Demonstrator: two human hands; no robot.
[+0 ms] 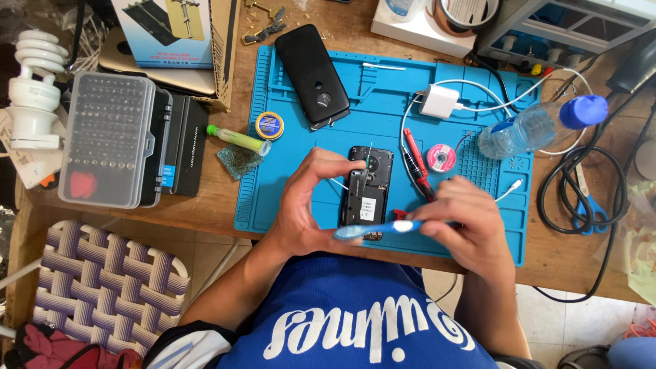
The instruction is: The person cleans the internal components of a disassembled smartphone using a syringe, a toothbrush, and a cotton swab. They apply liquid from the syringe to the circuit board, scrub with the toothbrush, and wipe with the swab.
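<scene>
Opened phone (367,195): back cover off, lying flat on blue work mat (383,89), just in front of the torso, between both hands. Long axis running away from the body, camera end farthest, bottom end nearest the mat's front edge.

Left hand (311,205): cupped against the phone's left side, thumb and forefinger curved into an open ring, forefinger tip touching the upper left corner near the camera ring, thumb low by the bottom end. Steadying, not clamping; fingers partly open.

Right hand (468,222): fingers closed on the handle of a toothbrush (383,229). Blue and white, long axis lying crosswise, nearly at right angles to the phone's, head pointing toward the left hand and lying over the phone's bottom end. Bristle contact with the board: cannot tell.

Nearer hand: left touching the phone; right just beside it, reaching it only through the brush.

Around, on the mat: black back cover (313,75) at the far left, small round tin (269,126), green tube (237,139), white charger (439,101) with cable, red probe (415,160), pink wire spool (441,157), plastic bottle (540,126) lying on its side.

Off the mat, left: clear-lidded bit case (109,140), spiral light bulb (34,89). Right: coiled black cable (581,191).
</scene>
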